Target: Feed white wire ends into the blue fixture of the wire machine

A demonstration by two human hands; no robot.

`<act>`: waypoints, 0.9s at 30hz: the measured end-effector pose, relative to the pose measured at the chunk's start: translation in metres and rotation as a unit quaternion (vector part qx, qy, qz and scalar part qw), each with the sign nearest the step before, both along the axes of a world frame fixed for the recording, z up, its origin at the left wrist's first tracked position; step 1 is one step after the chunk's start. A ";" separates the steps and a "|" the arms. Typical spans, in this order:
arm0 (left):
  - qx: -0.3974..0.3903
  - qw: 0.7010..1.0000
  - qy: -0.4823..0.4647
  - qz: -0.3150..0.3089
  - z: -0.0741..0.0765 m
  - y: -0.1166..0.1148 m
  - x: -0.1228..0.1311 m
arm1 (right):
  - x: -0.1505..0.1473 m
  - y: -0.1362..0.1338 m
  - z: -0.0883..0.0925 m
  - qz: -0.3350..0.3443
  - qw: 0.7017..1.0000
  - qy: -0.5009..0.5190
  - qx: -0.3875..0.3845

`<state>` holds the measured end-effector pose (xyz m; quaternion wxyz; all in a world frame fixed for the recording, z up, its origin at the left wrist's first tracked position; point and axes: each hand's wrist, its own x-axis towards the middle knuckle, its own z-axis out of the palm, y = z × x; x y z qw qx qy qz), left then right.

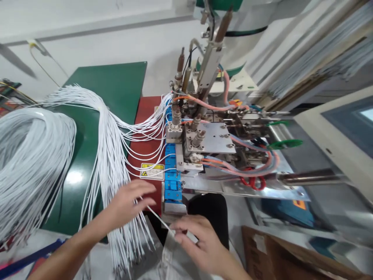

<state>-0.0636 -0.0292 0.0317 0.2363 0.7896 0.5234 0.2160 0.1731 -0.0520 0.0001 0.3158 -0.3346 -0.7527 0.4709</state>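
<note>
A single white wire (159, 216) stretches between my two hands, in front of the machine's near end. The fingertips of my right hand (201, 242) are pinched on its end. My left hand (128, 204) is at the wire's other side, thumb and fingers apart, with the wire passing by the thumb. Under and behind my left hand hangs a thick bundle of white wires (109, 151), its loose ends pointing down. From that bundle several wires curve over to a row of blue clamps (172, 175) along the machine's edge.
A large coil of white wires (35, 155) lies left on the green board (122, 83). The metal machine (211, 138) with hoses stands at centre, a solder-like wire spool (282, 134) behind it. Red-handled scissors (253, 181) rest on its plate. A cardboard box (279, 252) is at lower right.
</note>
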 end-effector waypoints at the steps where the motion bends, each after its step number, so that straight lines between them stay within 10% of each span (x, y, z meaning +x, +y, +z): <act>1: 0.044 0.995 0.019 0.086 0.000 0.004 -0.017 | -0.002 -0.005 0.000 -0.015 1.000 -0.005 0.001; 4: 0.104 0.920 0.100 0.364 -0.006 0.013 -0.071 | -0.013 -0.017 -0.004 -0.067 0.997 -0.037 -0.007; 6: 0.057 0.888 0.110 0.444 -0.017 0.015 -0.099 | -0.024 -0.023 -0.009 -0.038 0.995 -0.073 -0.055; 13: -0.062 0.909 -0.077 0.405 -0.055 0.008 -0.094 | -0.086 -0.037 -0.019 0.101 0.969 -0.163 -0.153; 23: -0.093 0.859 -0.340 0.370 -0.027 0.022 -0.059 | -0.097 -0.020 0.005 0.202 0.934 -0.292 -0.038; 27: -0.139 0.800 -0.446 0.377 -0.019 0.014 -0.075 | -0.086 0.021 0.029 0.105 0.959 -0.264 0.010</act>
